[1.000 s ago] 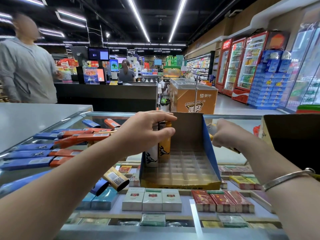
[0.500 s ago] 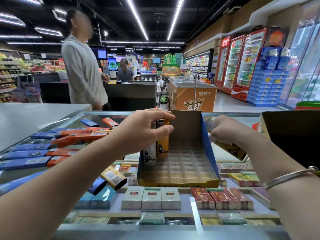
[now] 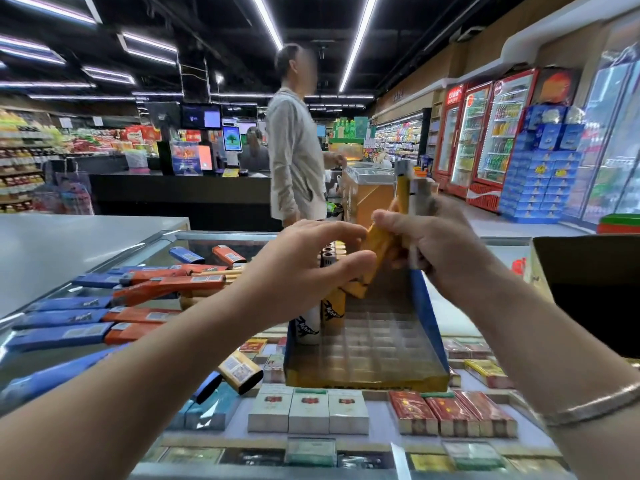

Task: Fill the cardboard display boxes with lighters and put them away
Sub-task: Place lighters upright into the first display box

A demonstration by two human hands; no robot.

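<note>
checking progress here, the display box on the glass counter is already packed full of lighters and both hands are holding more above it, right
Not full. The head view shows the display box with just a few lighters standing at its back left; its other slots are bare. The left hand and right hand do hold yellow lighters above it.

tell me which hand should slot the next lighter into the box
Left. The left hand already pinches a yellow lighter directly over the display box; the right hand grips the spare bundle.

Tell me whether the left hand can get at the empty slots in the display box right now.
Probably yes. The left hand hovers just above the display box, whose top is open; only two lighters stand at its left, the remaining slots bare.
</note>
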